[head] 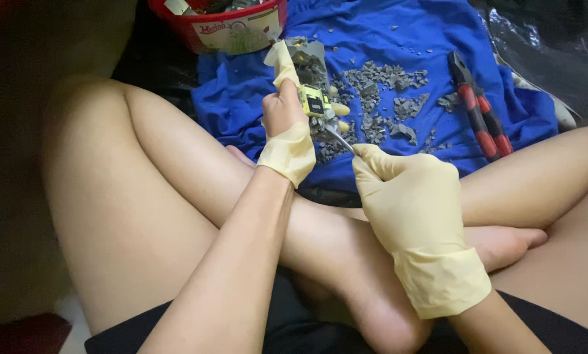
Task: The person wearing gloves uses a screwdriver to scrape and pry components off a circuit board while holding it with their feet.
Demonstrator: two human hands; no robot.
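The left hand (286,115), in a torn cream latex glove, is gripping a small yellow-wrapped transformer (315,102) between closed fingers and holding it up over the blue cloth (385,39), seemingly so loosened bits drop onto the fabric. The right hand (408,196), fully gloved, is pinching a thin metal pick (340,139) with its tip angled up against the transformer's underside. Grey core fragments (382,98) are lying scattered just beyond, red-handled pliers (481,115) are resting at the right, and a red tub (231,26) is standing at the cloth's far edge.
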